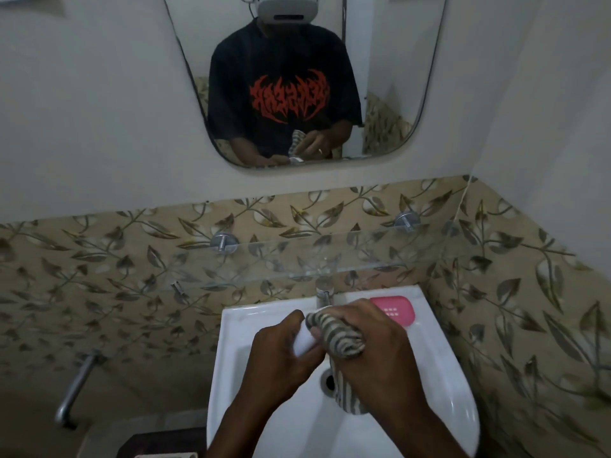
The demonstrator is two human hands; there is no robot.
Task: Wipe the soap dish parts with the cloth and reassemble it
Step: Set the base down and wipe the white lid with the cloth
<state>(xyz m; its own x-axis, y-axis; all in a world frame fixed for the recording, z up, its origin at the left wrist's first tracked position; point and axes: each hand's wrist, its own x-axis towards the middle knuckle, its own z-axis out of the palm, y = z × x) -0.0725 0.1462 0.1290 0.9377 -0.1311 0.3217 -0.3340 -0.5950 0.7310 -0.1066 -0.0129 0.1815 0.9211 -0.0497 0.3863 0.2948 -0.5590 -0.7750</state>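
Now left hand grips white dish part, right hand clutches cloth — pink part on sink.

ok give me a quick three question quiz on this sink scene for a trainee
1. True or false: the pink part lies down in the bowl of the sink.
2. Which hand grips the striped cloth? A: left hand. B: right hand.
3. Fill in: the left hand holds the ____ part of the soap dish.
Key: 1 false, the pink part rests on the back rim, right of the tap. 2 B. 3 white.
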